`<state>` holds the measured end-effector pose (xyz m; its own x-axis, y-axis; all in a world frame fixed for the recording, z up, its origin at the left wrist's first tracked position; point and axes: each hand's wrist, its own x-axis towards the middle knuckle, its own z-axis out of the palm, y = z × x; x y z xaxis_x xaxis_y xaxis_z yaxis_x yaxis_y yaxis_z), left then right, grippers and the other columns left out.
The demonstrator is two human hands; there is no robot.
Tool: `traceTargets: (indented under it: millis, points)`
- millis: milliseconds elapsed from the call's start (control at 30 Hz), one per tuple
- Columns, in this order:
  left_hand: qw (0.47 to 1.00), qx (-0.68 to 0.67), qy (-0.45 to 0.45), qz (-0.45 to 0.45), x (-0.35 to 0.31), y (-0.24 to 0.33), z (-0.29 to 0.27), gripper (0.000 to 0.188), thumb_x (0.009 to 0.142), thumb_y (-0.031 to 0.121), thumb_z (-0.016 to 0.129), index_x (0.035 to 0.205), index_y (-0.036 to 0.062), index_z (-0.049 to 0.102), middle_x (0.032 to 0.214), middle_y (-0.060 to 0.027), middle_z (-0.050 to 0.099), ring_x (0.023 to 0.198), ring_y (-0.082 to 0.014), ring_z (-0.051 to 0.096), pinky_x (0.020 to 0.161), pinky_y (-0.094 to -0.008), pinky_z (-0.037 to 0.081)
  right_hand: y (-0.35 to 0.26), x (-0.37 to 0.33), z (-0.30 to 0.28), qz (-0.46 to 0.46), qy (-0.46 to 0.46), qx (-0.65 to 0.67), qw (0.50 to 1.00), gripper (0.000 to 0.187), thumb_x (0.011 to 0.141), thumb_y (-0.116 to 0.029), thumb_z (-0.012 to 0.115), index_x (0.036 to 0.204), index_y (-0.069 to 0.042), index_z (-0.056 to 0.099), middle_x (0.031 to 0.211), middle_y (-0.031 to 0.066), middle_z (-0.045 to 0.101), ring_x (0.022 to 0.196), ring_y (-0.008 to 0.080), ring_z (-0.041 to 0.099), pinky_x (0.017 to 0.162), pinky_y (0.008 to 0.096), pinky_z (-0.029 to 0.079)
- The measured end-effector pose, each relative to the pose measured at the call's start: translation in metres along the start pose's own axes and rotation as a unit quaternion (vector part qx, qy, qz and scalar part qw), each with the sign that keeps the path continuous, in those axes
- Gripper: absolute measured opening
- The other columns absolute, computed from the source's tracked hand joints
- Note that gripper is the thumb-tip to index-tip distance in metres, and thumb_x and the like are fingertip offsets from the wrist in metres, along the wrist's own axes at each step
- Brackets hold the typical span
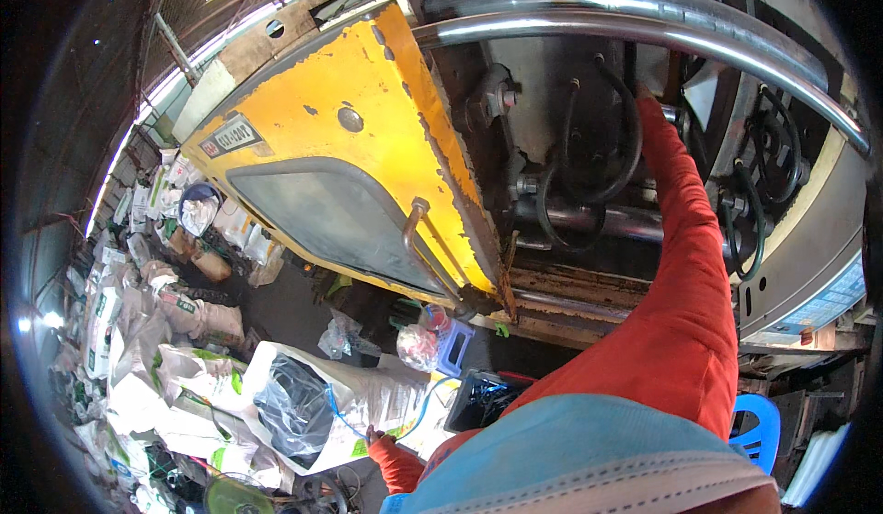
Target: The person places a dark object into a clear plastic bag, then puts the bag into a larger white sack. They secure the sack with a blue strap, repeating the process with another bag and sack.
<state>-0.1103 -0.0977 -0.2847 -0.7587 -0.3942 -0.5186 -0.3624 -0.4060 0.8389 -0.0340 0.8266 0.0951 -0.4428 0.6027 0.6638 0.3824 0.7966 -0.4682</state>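
a big machine (570,146) fills the view, its yellow guard door (368,146) slid aside so the black hoses (589,174) and steel bars (644,17) inside are reachable. the right hand (644,91), in an orange-red sleeve, reaches deep among those hoses, fingers hidden, so i cannot tell their grip. the left hand (375,437) hangs low beside a white sack (303,404), apparently loosely curled and holding nothing.

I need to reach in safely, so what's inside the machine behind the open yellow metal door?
Behind the yellow metal door: looping black hoses, a shiny steel bar and bolted plates. The orange-sleeved right arm reaches in; its hand is hidden.
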Motion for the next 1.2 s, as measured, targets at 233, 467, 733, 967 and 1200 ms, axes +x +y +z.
traceTargets:
  millis: [233,467,733,967,1200]
  points:
    - [1.000,0.005,-0.007,0.003,0.009,0.010,0.022,0.037,0.074,0.035,0.056,0.101,0.0109,0.049,0.073,-0.0055,0.051,0.054,-0.0189,0.045,0.049,-0.0337,0.040,0.046,0.020,0.016,-0.038,-0.029,0.045,0.998,0.044,0.078,-0.022,0.049,0.117,-0.005,0.040,0.108,0.0225,0.049,0.099,0.0357,0.048,0.085,0.0373,0.038]
    - [0.999,0.020,-0.028,-0.012,0.006,0.012,0.042,0.036,0.074,0.035,0.056,0.100,0.0104,0.049,0.072,-0.0055,0.051,0.053,-0.0185,0.045,0.049,-0.0332,0.039,0.045,-0.011,-0.040,0.126,0.116,0.032,0.985,0.042,0.077,-0.031,0.053,0.104,0.001,0.050,0.093,0.0209,0.057,0.090,0.0345,0.053,0.078,0.0363,0.040]
    - [0.989,0.130,-0.071,-0.007,0.015,0.042,0.057,0.036,0.074,0.035,0.057,0.098,0.0099,0.049,0.071,-0.0054,0.050,0.053,-0.0179,0.044,0.049,-0.0327,0.039,-0.010,-0.124,-0.169,-0.151,0.089,-0.189,0.966,0.027,0.073,-0.007,0.052,0.100,-0.004,0.052,0.089,0.0151,0.057,0.081,0.0274,0.055,0.073,0.0309,0.042]
    - [0.939,0.284,-0.194,-0.028,0.032,0.094,0.073,0.035,0.073,0.035,0.058,0.096,0.0095,0.050,0.071,-0.0054,0.050,0.052,-0.0175,0.044,0.049,-0.0323,0.039,-0.057,-0.376,-0.258,0.061,0.030,0.108,0.992,0.011,0.075,-0.007,0.052,0.084,-0.001,0.055,0.075,0.0075,0.054,0.070,0.0175,0.051,0.065,0.0266,0.040]
    - [0.913,0.339,-0.222,-0.053,0.046,0.097,0.085,0.035,0.073,0.035,0.059,0.095,0.0090,0.050,0.070,-0.0053,0.050,0.052,-0.0170,0.044,0.049,-0.0319,0.039,-0.116,-0.652,-0.179,0.451,-0.180,0.009,0.874,0.024,0.076,-0.016,0.052,0.096,-0.004,0.054,0.081,0.0138,0.059,0.079,0.0210,0.056,0.071,0.0321,0.042]
